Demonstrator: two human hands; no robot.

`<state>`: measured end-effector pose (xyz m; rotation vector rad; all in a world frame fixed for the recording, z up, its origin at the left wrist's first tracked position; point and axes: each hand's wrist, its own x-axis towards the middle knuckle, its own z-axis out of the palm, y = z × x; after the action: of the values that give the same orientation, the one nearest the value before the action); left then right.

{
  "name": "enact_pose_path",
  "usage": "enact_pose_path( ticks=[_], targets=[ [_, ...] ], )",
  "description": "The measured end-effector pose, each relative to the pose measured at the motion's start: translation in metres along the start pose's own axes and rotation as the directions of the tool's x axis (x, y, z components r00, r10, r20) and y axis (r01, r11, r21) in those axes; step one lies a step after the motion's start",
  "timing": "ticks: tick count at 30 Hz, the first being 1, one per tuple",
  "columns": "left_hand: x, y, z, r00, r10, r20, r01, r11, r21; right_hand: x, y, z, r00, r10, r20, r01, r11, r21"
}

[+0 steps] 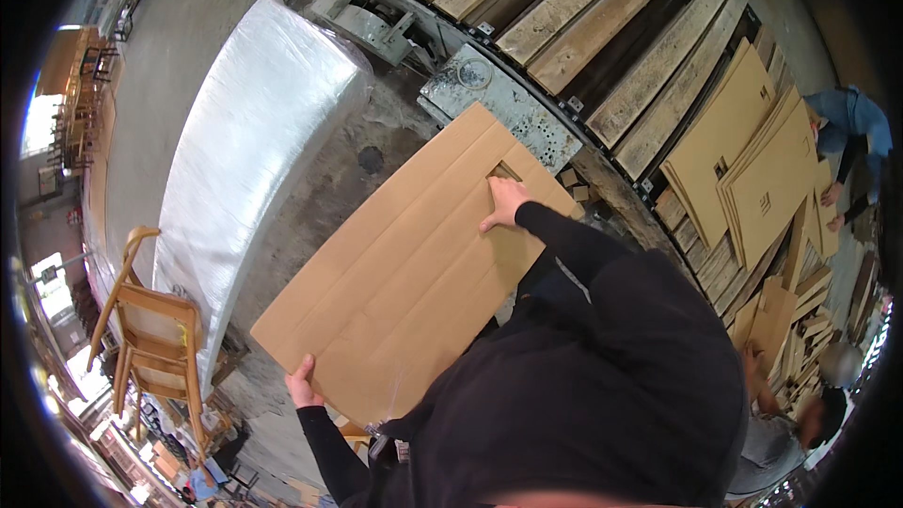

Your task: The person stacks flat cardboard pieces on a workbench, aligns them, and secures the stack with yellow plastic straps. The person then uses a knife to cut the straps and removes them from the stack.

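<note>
A large flat piece of brown cardboard (404, 268), creased lengthwise, lies tilted across the front of my body. My left hand (303, 384) is closed on its lower left edge, with the thumb on the near face and the fingers mostly hidden behind. My right hand (508, 203) grips the upper right part beside a cut-out slot (506, 172). Its thumb rests on the cardboard face, and some fingertips go out of sight at the slot.
A long stack wrapped in clear film (259, 141) stands left, with a wooden chair (155, 320) near it. Beyond the cardboard runs a wooden-slatted conveyor (583, 28) with a metal box (499, 99). Cardboard sheets (771, 179) and wood strips (814, 320) lie right, near two other people.
</note>
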<state>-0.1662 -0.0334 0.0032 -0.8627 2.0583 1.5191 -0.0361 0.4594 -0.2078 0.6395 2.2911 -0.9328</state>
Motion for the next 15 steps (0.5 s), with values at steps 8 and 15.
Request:
enact_pose_path(
  ticks=[8, 15],
  targets=[
    [0.017, 0.007, 0.012, 0.994, 0.045, 0.104, -0.045, 0.999, -0.007, -0.011, 0.007, 0.012, 0.990, 0.104, -0.094, -0.108, 0.994, -0.033],
    [0.020, 0.006, 0.012, 1.000, -0.011, 0.002, 0.011, 0.999, 0.038, 0.010, 0.007, -0.008, 0.963, 0.154, 0.221, -0.156, 0.988, -0.006]
  ],
)
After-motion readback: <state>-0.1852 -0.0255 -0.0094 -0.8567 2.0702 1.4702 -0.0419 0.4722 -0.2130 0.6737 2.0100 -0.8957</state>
